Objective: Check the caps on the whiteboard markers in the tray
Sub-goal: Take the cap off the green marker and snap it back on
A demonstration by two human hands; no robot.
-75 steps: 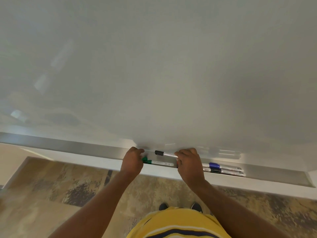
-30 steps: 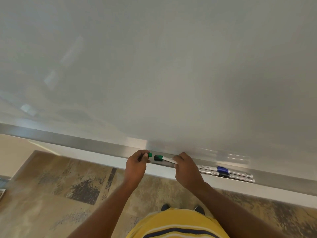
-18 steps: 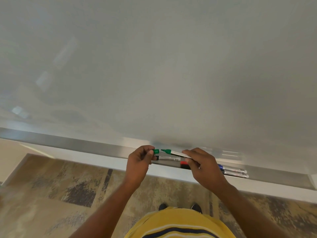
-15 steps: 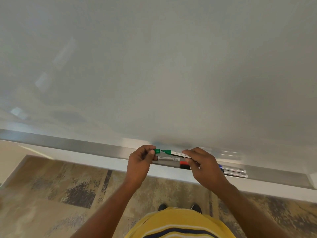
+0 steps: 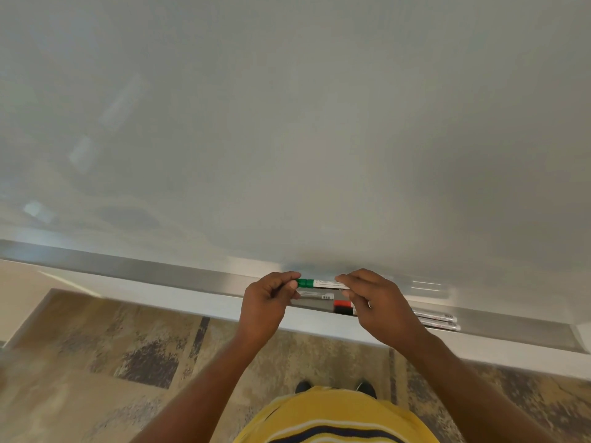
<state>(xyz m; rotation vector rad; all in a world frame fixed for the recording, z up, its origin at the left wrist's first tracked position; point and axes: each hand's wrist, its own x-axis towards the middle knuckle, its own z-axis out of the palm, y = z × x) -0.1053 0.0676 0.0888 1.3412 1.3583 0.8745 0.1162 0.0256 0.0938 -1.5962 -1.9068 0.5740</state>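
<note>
I hold a green whiteboard marker (image 5: 323,284) level, just above the metal tray (image 5: 192,279). My left hand (image 5: 267,302) pinches its green cap, which sits on the marker's left end. My right hand (image 5: 379,303) grips the white barrel. Below them in the tray lie a white-barrelled marker (image 5: 315,295) whose cap end is hidden by my left hand, a red-capped marker (image 5: 342,303) and a black-capped marker (image 5: 344,311). Two more marker ends (image 5: 439,321) stick out to the right of my right hand.
The whiteboard (image 5: 287,123) fills the upper view and is blank. The tray runs along its lower edge and ends at the right (image 5: 572,340). Patterned carpet (image 5: 128,362) lies below, with my shoes (image 5: 303,386) near the wall.
The green cap was apart from the marker's tip in my left hand; now the cap is on the marker. Both hands have stayed above the tray.
</note>
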